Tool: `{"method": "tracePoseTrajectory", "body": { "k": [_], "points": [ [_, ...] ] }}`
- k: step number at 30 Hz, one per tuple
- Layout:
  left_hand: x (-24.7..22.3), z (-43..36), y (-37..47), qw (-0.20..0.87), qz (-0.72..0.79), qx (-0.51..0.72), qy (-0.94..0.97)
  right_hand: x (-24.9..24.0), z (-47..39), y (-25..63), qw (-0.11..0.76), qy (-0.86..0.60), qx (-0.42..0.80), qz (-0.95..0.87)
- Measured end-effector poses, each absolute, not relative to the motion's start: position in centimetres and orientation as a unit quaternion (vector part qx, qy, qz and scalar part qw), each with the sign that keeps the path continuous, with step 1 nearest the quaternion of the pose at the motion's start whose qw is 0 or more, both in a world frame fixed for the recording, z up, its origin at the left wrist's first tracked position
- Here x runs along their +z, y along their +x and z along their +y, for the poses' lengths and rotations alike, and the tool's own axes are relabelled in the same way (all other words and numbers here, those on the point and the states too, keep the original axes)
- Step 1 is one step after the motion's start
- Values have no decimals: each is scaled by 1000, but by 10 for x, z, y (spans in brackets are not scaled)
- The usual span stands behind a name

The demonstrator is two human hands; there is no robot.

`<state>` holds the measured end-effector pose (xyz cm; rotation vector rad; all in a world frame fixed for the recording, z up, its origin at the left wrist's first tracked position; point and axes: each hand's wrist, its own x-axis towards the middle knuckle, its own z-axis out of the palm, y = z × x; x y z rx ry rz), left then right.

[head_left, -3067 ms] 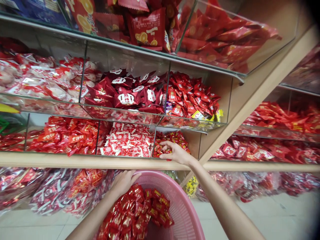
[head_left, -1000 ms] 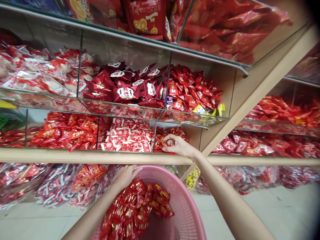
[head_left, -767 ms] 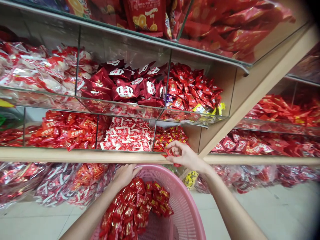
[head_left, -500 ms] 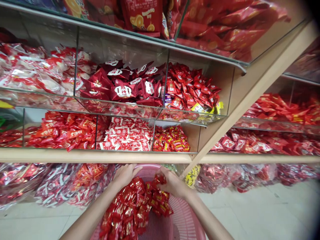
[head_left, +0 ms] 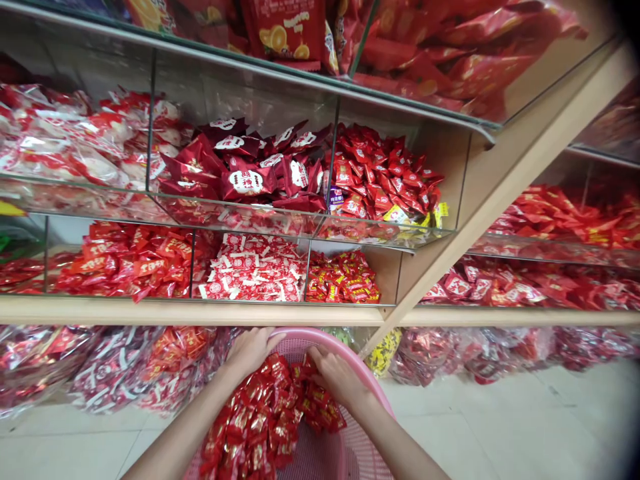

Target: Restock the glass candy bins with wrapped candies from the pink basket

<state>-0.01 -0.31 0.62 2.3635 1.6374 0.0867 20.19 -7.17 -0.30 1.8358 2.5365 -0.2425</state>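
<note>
A pink plastic basket [head_left: 367, 373] stands below the front of the shelf, with a heap of shiny red wrapped candies [head_left: 253, 420] inside it. My left hand [head_left: 250, 350] is closed over the basket's rim at the far left, thumb along the edge. Inside the basket, my right hand [head_left: 334, 375] reaches into the candies on the right of the heap. Its fingers are curled down among them, with the fingertips hidden. Smaller red candies with yellow print [head_left: 323, 407] lie under that hand. Bare pink basket wall shows at the lower right.
Above the basket, a wooden shelf edge [head_left: 150, 311] runs across. Clear-walled bins hold red-and-white candies [head_left: 255, 270], red-and-yellow candies [head_left: 345, 279] and dark red packets [head_left: 247, 181]. A slanting wooden post [head_left: 480, 203] stands at right. Plastic bags of sweets [head_left: 117, 367] lie below on the tiled floor [head_left: 465, 433].
My right hand has lowered into the candies, turning so its back shows; the red candies seen at its fingers before are out of sight. My left hand stays on the rim.
</note>
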Motion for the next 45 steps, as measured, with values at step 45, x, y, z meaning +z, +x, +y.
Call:
{"method": "tracePoseTrajectory", "body": {
  "k": [45],
  "points": [
    [1, -3, -4, 110, 553, 33, 825, 37, -109, 197, -485, 468, -643, 365]
  ]
}}
